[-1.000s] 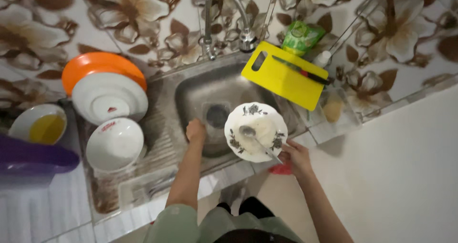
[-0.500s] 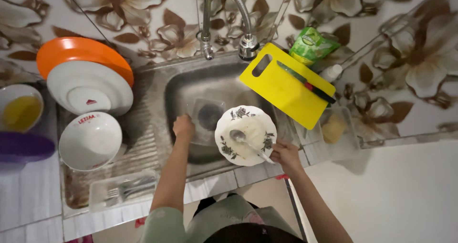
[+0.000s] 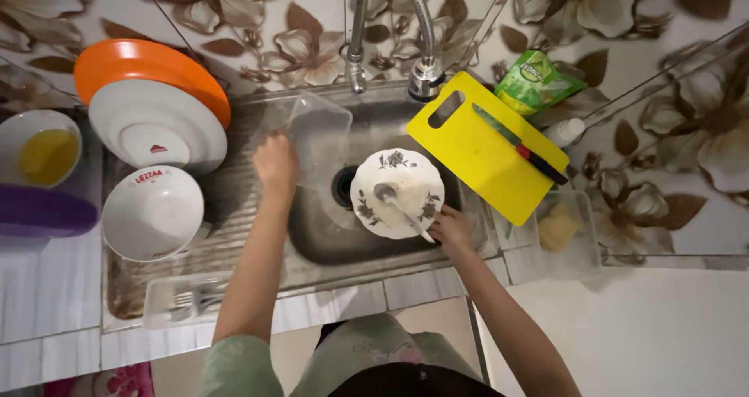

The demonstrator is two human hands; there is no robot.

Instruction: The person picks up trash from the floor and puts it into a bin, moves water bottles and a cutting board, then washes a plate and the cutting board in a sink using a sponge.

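At the centre of the frame the right hand (image 3: 451, 229) pinched the lower right rim of a round white plate (image 3: 396, 193), glossy ceramic with dark flower sprigs printed round its border, and held it level over the stainless steel sink (image 3: 328, 233). A metal spoon (image 3: 402, 208) lay across the plate, bowl toward the upper left, handle slanting down to the fingers. Left of centre, the left hand (image 3: 275, 161) was closed on the near edge of a clear plastic container (image 3: 318, 143), a thin, cloudy, square-cornered tub tilted over the sink's left wall. The dark drain hole (image 3: 342, 186) showed between container and plate.

At the upper left, on the ribbed steel drainboard (image 3: 234, 202), a flat white plate (image 3: 156, 138) leaned on a round orange plate (image 3: 148, 73); just below them sat a deep white bowl (image 3: 152, 212). At the far left edge stood a small white bowl of yellow liquid (image 3: 43, 154). A chrome tap (image 3: 417, 34) with a coiled spout curved down at top centre. To the right, a rectangular yellow plastic cutting board (image 3: 484, 155) bridged the sink's corner, a slim knife (image 3: 519, 146) with a red and black handle lying on it. A green soft pouch (image 3: 534, 81) sat behind it in the upper right
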